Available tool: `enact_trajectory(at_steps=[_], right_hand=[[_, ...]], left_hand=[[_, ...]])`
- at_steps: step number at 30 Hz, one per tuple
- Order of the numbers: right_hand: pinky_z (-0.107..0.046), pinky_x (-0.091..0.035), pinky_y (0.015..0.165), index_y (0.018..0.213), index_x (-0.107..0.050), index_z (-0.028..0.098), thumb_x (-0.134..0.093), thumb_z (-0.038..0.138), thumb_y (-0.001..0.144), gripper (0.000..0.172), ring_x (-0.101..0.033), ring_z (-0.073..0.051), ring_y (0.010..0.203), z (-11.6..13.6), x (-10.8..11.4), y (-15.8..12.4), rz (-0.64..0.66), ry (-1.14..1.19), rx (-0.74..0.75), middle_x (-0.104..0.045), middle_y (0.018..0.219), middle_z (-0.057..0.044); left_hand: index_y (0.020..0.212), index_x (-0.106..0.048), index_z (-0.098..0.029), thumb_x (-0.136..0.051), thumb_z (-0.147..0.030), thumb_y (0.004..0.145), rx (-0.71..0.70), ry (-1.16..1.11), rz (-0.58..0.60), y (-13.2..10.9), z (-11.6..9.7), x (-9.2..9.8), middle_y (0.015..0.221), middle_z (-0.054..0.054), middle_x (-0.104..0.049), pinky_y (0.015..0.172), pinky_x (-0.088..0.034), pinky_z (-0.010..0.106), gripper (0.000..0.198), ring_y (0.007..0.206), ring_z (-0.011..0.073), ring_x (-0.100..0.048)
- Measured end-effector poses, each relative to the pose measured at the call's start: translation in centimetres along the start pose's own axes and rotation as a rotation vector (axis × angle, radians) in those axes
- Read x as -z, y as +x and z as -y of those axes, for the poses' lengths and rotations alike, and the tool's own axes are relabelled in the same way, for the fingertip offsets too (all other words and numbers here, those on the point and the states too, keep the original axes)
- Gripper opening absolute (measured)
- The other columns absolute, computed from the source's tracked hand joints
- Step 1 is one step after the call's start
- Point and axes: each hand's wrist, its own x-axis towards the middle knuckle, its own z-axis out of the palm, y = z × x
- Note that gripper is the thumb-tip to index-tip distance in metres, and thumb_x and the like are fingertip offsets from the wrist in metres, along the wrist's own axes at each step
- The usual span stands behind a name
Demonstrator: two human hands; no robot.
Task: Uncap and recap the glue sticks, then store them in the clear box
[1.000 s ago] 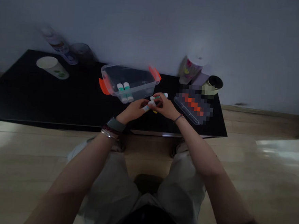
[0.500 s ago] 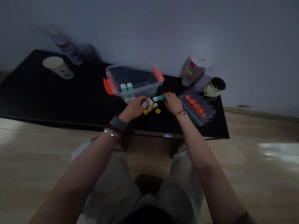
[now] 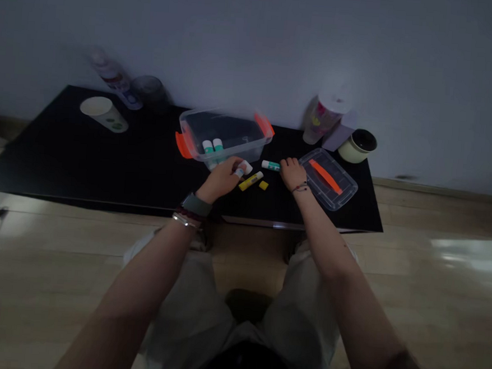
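Note:
My left hand (image 3: 221, 178) is closed around a white-capped glue stick (image 3: 240, 172), whose body is mostly hidden by the fingers. To its right, the fingers of my right hand (image 3: 293, 174) grip the end of a green-and-white glue stick (image 3: 271, 165), its white end pointing left. Between the hands, a yellow glue stick (image 3: 251, 181) lies on the black table, with a small yellow cap (image 3: 263, 185) beside it. Behind my left hand stands a clear plastic box (image 3: 244, 150) with orange latches. Two green-and-white glue sticks (image 3: 218, 145) lean inside it.
A clear lid (image 3: 346, 198) with an orange handle lies right of my right hand. Behind it are a patterned cup (image 3: 323, 121), a light box (image 3: 336, 135) and a cream container (image 3: 355, 150). Far left are a tipped paper cup (image 3: 109, 117), a bottle (image 3: 118, 83) and a dark jar (image 3: 151, 91).
The hands have moved slightly apart: my right hand has drawn the green-and-white glue stick a little to the right. The whole view has also shifted slightly.

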Motion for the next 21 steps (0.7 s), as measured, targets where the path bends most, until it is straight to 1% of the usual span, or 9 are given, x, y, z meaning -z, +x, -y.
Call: enact_trajectory(at_steps=[3, 5, 8, 10, 12, 16, 21], right_hand=[[-0.034, -0.048, 0.084, 0.129, -0.054, 0.012, -0.05, 0.02, 0.097, 0.033, -0.058, -0.028, 0.114, -1.1, 0.3, -0.4, 0.037, 0.106, -0.068, -0.064, 0.125, -0.018], [-0.032, -0.047, 0.08, 0.128, -0.053, 0.013, -0.053, 0.022, 0.096, 0.032, -0.061, -0.027, 0.107, -1.5, 0.7, -0.9, 0.039, 0.209, -0.074, -0.065, 0.123, -0.017], [-0.031, -0.046, 0.077, 0.124, -0.051, 0.013, -0.055, 0.025, 0.095, 0.032, -0.064, -0.024, 0.095, -1.3, 1.5, -2.0, 0.019, 0.39, -0.016, -0.068, 0.112, -0.014], [-0.03, -0.045, 0.074, 0.122, -0.051, 0.013, -0.055, 0.028, 0.095, 0.031, -0.064, -0.022, 0.084, -0.7, 2.0, -2.7, 0.011, 0.533, 0.032, -0.069, 0.099, -0.01], [-0.029, -0.044, 0.072, 0.118, -0.051, 0.015, -0.055, 0.032, 0.094, 0.03, -0.062, -0.019, 0.077, 0.1, 2.3, -3.5, 0.008, 0.675, 0.08, -0.068, 0.092, -0.006], [-0.027, -0.044, 0.07, 0.112, -0.05, 0.018, -0.055, 0.038, 0.092, 0.029, -0.061, -0.017, 0.076, 1.2, 2.6, -4.5, 0.027, 0.872, 0.139, -0.068, 0.091, -0.003], [-0.026, -0.044, 0.069, 0.112, -0.049, 0.019, -0.055, 0.038, 0.092, 0.028, -0.062, -0.016, 0.076, 1.6, 3.0, -5.2, 0.052, 0.916, 0.115, -0.069, 0.087, -0.001]], left_hand=[[0.116, -0.062, -0.017, -0.049, -0.032, 0.097, 0.056, -0.006, 0.021, -0.1, -0.7, 0.3, 0.109, 0.008, -0.071, 0.078, -0.058, 0.035, 0.027, 0.077, 0.0179, -0.07], [0.114, -0.062, -0.017, -0.047, -0.034, 0.098, 0.074, 0.007, 0.013, -0.3, -1.2, 0.5, 0.108, 0.009, -0.071, 0.079, -0.058, 0.036, 0.028, 0.074, 0.0175, -0.07], [0.114, -0.061, -0.017, -0.043, -0.035, 0.1, 0.08, -0.014, 0.004, -0.5, -1.8, 0.6, 0.108, 0.008, -0.071, 0.081, -0.058, 0.038, 0.029, 0.074, 0.0179, -0.07], [0.113, -0.06, -0.017, -0.042, -0.035, 0.1, 0.085, -0.039, -0.001, -0.5, -2.1, 0.5, 0.107, 0.009, -0.071, 0.082, -0.058, 0.039, 0.028, 0.073, 0.018, -0.069], [0.111, -0.059, -0.018, -0.042, -0.035, 0.101, 0.092, -0.057, -0.004, -0.5, -2.3, 0.3, 0.106, 0.009, -0.071, 0.082, -0.057, 0.039, 0.026, 0.074, 0.0179, -0.069], [0.109, -0.056, -0.019, -0.041, -0.036, 0.102, 0.13, -0.118, -0.008, -0.4, -2.6, 0.0, 0.108, 0.01, -0.071, 0.077, -0.056, 0.037, 0.024, 0.076, 0.0183, -0.07], [0.112, -0.055, -0.02, -0.042, -0.048, 0.101, 0.133, -0.183, 0.005, -0.3, -2.0, 0.0, 0.108, 0.011, -0.071, 0.071, -0.055, 0.034, 0.034, 0.079, 0.0196, -0.07]])
